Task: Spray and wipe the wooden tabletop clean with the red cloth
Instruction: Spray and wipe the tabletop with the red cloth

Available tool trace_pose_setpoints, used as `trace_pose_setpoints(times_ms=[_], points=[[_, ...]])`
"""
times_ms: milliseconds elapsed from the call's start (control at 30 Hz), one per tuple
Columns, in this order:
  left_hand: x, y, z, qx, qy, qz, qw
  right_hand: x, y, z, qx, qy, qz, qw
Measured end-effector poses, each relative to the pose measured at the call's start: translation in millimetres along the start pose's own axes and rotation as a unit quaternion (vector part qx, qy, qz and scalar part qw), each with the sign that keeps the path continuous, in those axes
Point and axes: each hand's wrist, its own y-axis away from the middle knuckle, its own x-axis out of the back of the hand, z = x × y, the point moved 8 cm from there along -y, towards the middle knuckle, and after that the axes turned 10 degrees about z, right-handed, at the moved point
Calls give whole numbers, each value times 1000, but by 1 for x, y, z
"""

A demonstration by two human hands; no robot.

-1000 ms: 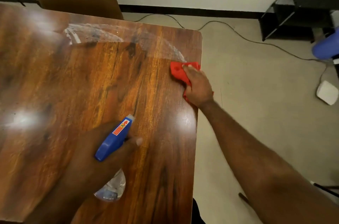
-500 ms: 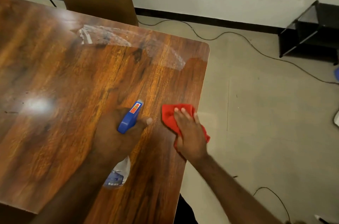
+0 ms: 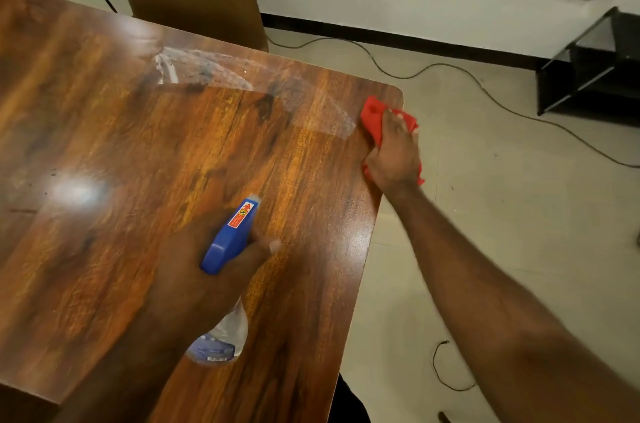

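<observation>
Fingers [image 3: 394, 126] of our right hand [image 3: 393, 159]: bent, bunching the red cloth [image 3: 372, 114] beneath them at the far right corner of the surface [image 3: 173, 145]. Cloth: soft, light, limp; we judge it best held wadded under the palm. Left hand [image 3: 187, 280]: wrapped round the blue-headed spray bottle [image 3: 230, 239]. Wet streak [image 3: 242, 76]: left of the cloth.

No words or numbers can be read here. The spray bottle [image 3: 225, 244] has a red sticker [image 3: 241, 216] with an arrow on its blue top, but the print is too tiny. The label [image 3: 215, 351] low on it is blurry.
</observation>
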Motion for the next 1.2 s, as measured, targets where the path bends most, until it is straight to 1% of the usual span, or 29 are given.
trace_pose_setpoints(times_ms=[167, 233, 300, 367, 467, 567, 700, 800, 867, 900, 1000, 1033, 1067, 1133, 1200], points=[[12, -2, -10, 15, -8, 5, 1000, -21, -68, -10, -4, 31, 5, 999], [15, -5, -14, 20, -12, 12, 1000, -28, -83, -16, 19, 53, -5, 998], [18, -10, -13, 7, -13, 17, 1000, -37, -81, -30, 69, 64, -31, 995], [20, -16, -11, -5, -6, 19, 1000, -47, -59, -55, 140, 58, -62, 987], [22, -24, -4, -22, -2, 16, 1000, -59, -2, -90, 223, 11, -105, 969], [24, -29, 0, -25, -6, 20, 999, -68, 60, -113, 305, -27, -133, 943], [22, -32, 6, -34, 2, 16, 999, -77, 120, -118, 379, -60, -156, 910], [17, -33, 6, -21, 20, 17, 999, -76, 123, -111, 413, -89, -180, 888], [16, -33, 4, -11, 31, 23, 999, -70, 108, -103, 411, -103, -187, 886], [17, -35, 1, 1, 42, 30, 999, -65, 93, -97, 389, -104, -179, 897], [19, -42, -11, 37, 78, 49, 995, -51, 29, -62, 248, -83, -119, 958], [20, -46, -15, 45, 75, 52, 995, -47, 6, -51, 212, -66, -96, 970], [19, -51, -20, 49, 62, 54, 995, -42, -15, -42, 191, -51, -77, 977], [16, -60, -30, 61, 30, 64, 996, -39, -55, -30, 175, -37, -55, 982], [12, -68, -43, 92, -5, 84, 992, -41, -90, -28, 159, -35, -40, 986]])
